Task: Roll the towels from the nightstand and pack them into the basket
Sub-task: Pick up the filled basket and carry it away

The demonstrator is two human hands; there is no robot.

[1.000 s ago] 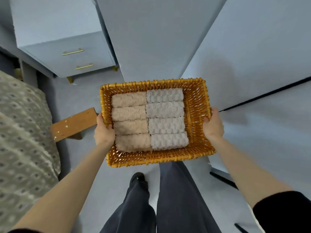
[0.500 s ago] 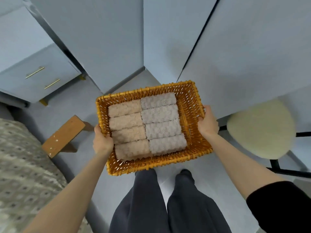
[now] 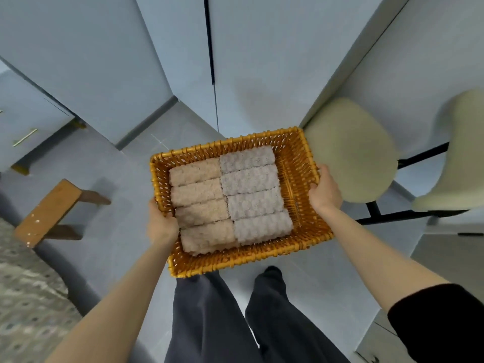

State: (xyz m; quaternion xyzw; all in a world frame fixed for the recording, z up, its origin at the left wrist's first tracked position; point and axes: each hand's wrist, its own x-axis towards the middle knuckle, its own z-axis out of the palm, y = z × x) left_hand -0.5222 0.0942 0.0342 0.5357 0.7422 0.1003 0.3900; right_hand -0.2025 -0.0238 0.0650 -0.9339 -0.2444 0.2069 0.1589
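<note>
Above grey floor (image 3: 146, 158), left hand (image 3: 161, 226) and right hand (image 3: 326, 189) grip basket (image 3: 235, 263).

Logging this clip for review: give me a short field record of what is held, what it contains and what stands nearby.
held: wicker basket, carried off the floor before the person's legs
left hand: grips the basket's left rim
right hand: grips its right rim
contents: four beige rolled towels in the left column, four grey rolled towels in the right
free space: bare strip along the right wall
nearby: cream padded seat at right, wooden bench at left
</note>
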